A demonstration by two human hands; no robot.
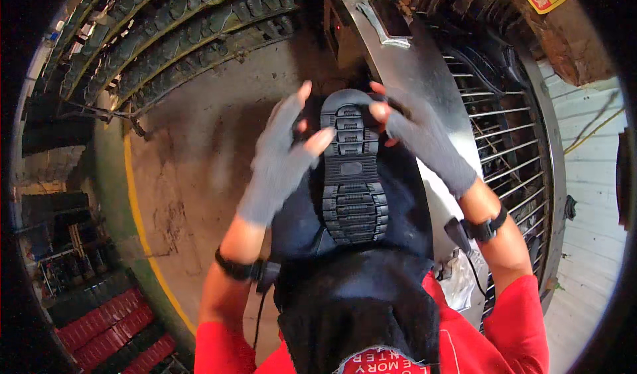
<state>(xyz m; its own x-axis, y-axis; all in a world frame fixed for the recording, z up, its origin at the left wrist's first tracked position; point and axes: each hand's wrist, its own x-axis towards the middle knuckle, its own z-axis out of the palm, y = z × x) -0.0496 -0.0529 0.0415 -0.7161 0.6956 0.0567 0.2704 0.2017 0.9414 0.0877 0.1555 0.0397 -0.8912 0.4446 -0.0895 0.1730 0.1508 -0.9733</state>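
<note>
A black rubber shoe sole (352, 165) with deep tread lies tread-up over the dark apron (408, 205) on my lap, its long axis pointing away from me. Both hands wear grey fingerless gloves. My left hand (282, 152) is open at the sole's left side, fingers stretched, thumb by its edge. At the far right end, my right hand (424, 132) has thumb and forefinger on either side of the sole's dark rim. Its other fingers are partly hidden and slightly blurred. The underside of the sole is out of sight.
Right of me runs a metal counter (434, 75) with a phone (391, 17) on white paper. Beyond it stands a rack of metal bars (507, 155). Shelves of dark shoe forms (179, 36) fill the far left; dark red pieces (109, 321) lie lower left.
</note>
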